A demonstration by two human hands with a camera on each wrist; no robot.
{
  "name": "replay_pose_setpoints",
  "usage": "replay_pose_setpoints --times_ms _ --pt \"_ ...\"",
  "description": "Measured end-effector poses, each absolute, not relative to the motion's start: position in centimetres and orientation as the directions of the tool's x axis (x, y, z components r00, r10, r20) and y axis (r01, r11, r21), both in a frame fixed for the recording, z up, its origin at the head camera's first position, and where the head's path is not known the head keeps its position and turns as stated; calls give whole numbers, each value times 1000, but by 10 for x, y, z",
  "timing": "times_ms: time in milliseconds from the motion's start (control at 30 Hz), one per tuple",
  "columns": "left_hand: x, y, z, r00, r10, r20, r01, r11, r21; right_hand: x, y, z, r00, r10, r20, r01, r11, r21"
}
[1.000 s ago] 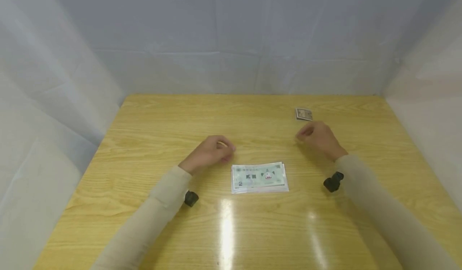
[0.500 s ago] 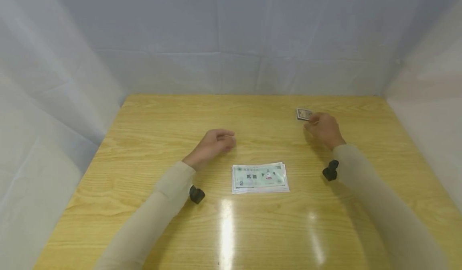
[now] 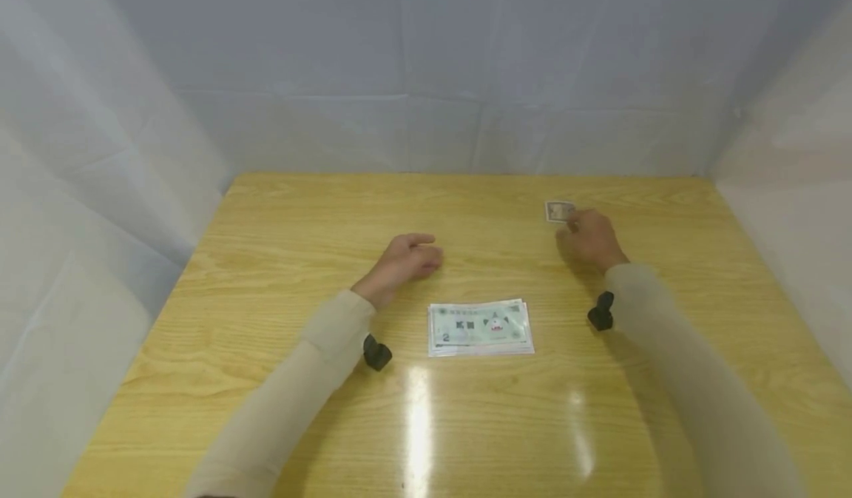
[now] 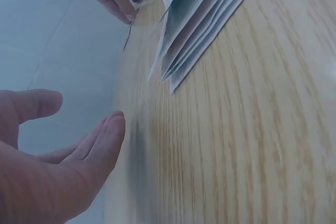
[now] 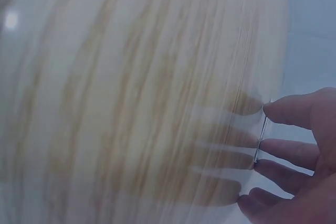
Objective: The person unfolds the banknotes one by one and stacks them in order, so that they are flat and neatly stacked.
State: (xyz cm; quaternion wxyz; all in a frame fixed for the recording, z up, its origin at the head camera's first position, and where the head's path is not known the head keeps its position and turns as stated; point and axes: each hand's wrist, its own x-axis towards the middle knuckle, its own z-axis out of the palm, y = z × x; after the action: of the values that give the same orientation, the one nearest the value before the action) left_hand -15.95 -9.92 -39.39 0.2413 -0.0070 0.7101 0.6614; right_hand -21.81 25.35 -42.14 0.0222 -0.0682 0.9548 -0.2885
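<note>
Right hand (image 3: 589, 235) pinched the small card (image 3: 558, 210) at 1 o'clock for lifting; left hand (image 3: 406, 259) rested slack, fingers apart, on tabletop (image 3: 279, 224).

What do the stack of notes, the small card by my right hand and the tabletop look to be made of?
Stack of notes: thin printed paper, matte, green and white; the left wrist view shows separate fanned sheet edges. Small card: probably stiff paper or thin card, printed; too small to be sure. The right hand touches it. Tabletop: light wood-grain, likely glossy laminate or varnish, given the lamp reflections.
</note>
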Motion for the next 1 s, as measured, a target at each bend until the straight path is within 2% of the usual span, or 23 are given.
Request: replay_pose_setpoints --times_ms 133,533,1000 --pt "-162 -96 -394 -877 307 -369 -346 127 929 -217 250 -422 -986 -167 16 -149 828 -540" --pt "-169 -83 -396 -847 324 -422 -393 153 907 -207 226 -422 -934 -336 119 -351 812 -466" --pt "-176 -73 -399 -821 374 -431 -424 106 900 -193 193 -418 -874 -469 126 -474 772 -424"
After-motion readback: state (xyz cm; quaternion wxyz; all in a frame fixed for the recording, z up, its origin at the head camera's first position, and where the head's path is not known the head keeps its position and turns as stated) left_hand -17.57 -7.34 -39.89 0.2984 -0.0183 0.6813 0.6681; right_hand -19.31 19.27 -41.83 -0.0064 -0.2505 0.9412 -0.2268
